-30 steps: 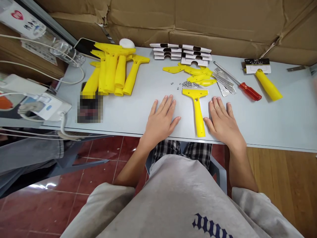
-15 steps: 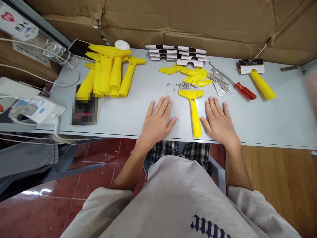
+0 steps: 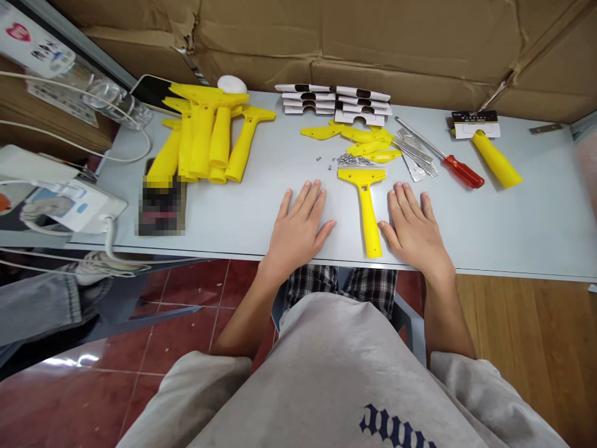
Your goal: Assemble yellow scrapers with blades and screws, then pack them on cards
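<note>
Across the middle of the frame, the left hand (image 3: 298,231) and the right hand (image 3: 414,231) lie palm-down on the pale table (image 3: 513,239), fingers extended, gripping nothing. Between them, closer to the right thumb, lies a yellow scraper (image 3: 367,218), its head toward the top. Just above sit small screws (image 3: 352,160) and flat yellow pieces (image 3: 366,149); rightward, metal strips (image 3: 416,151) and a red-handled screwdriver (image 3: 463,172). More yellow handles (image 3: 200,143) are heaped at upper left.

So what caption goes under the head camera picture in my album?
Left hand, right hand, both flat on the table, a yellow T-shaped tool between them.
</note>
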Tool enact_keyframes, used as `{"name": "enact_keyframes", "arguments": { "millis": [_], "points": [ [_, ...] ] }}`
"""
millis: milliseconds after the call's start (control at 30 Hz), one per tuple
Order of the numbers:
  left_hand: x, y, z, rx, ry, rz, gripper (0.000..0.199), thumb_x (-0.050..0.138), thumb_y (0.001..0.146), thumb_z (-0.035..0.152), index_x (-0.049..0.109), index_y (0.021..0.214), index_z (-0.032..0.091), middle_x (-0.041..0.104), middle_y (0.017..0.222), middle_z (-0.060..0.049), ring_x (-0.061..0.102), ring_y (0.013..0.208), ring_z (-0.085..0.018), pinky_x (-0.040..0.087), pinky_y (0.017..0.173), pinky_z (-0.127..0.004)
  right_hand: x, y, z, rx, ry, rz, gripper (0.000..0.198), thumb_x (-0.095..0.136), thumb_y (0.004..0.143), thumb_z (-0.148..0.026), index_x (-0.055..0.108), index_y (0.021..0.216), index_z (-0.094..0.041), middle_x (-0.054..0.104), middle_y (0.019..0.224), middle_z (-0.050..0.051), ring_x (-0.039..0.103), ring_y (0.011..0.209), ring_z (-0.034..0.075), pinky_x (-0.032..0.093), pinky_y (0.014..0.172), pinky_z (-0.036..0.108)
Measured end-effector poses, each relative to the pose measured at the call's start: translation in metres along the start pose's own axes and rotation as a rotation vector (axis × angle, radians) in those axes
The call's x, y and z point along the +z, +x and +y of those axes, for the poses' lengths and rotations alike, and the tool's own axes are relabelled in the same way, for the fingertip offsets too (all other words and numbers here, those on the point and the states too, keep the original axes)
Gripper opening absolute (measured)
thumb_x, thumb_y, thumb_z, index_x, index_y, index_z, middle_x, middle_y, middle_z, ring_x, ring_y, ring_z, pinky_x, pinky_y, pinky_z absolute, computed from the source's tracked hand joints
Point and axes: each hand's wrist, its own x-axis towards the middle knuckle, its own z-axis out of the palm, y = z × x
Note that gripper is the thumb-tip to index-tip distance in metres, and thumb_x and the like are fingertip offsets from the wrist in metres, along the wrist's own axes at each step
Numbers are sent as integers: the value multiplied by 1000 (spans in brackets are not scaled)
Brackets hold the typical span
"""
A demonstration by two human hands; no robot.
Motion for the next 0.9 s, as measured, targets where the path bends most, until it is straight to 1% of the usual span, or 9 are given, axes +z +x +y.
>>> {"name": "enact_keyframes", "arguments": {
  "millis": [133, 300, 400, 567, 733, 900],
  "points": [
    [-1, 0, 1, -10, 22, -18, 75, 38, 128, 51, 49, 188, 6, 34, 202, -21, 32, 192, -39, 23, 158, -67, 1, 0, 0, 2, -6, 6, 102, 6, 126, -73, 32, 198, -6, 8, 202, 9, 15, 195, 35, 13, 162, 72],
    [-2, 1, 2, -8, 22, -18, 76, 38, 128, 51, 48, 188, 5, 35, 202, -21, 32, 192, -40, 24, 158, -70, 1, -1, -1, 3, 8, 18, 98, 11, 126, -71, 33, 198, -8, 11, 202, 10, 16, 195, 35, 14, 162, 73],
    [-3, 1, 3, -10, 21, -21, 75, 39, 128, 50, 48, 188, 6, 35, 201, -22, 33, 191, -40, 24, 158, -69, 1, -1, -2, 8, 1, 13, 97, 12, 126, -70, 33, 198, -7, 10, 202, 10, 16, 195, 35, 15, 161, 74],
    [-5, 1, 3, -4, 39, -36, 76, 40, 128, 48, 49, 187, 3, 34, 201, -24, 33, 191, -41, 24, 157, -69, 0, 0, -3, 15, 6, 2, 95, 15, 126, -68, 33, 198, -7, 10, 202, 10, 16, 195, 35, 14, 161, 73],
    [-9, 3, 4, 9, 61, -50, 75, 41, 127, 47, 50, 187, 3, 37, 200, -25, 35, 190, -42, 29, 155, -69, -1, 0, -5, 24, -13, -6, 96, 12, 126, -68, 35, 197, -6, 10, 202, 9, 16, 195, 35, 16, 161, 74],
    [-11, 3, 7, 23, 110, -61, 75, 40, 127, 45, 51, 185, -1, 37, 199, -27, 38, 189, -45, 32, 153, -72, -7, 0, -9, 45, -27, -39, 94, 14, 126, -65, 34, 197, -7, 8, 202, 9, 14, 196, 34, 16, 162, 73]
  ]
}}
